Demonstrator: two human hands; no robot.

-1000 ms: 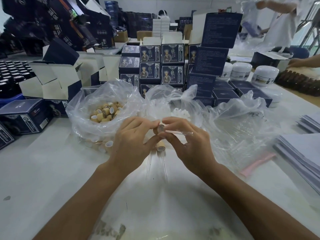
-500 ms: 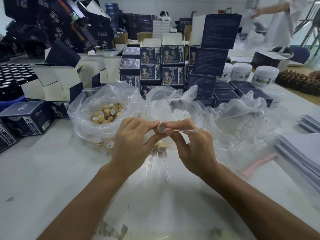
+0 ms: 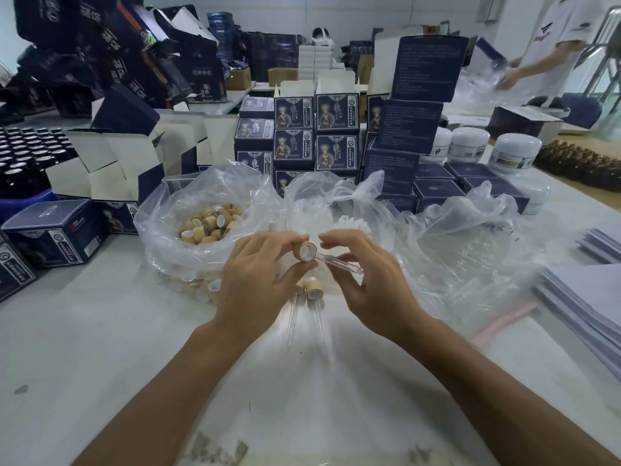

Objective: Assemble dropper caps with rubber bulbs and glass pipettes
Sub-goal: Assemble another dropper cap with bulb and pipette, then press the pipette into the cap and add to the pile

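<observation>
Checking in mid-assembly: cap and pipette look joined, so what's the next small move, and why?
Probably lay this piece beside the finished droppers on the table. The left hand pinches the bamboo cap, the glass pipette already juts from it, and the right hand is opening off the glass.

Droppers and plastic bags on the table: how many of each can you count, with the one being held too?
Droppers lying on the table: 2
Dropper held in the left hand: 1
Clear plastic bags: 3
Total: 6
</observation>
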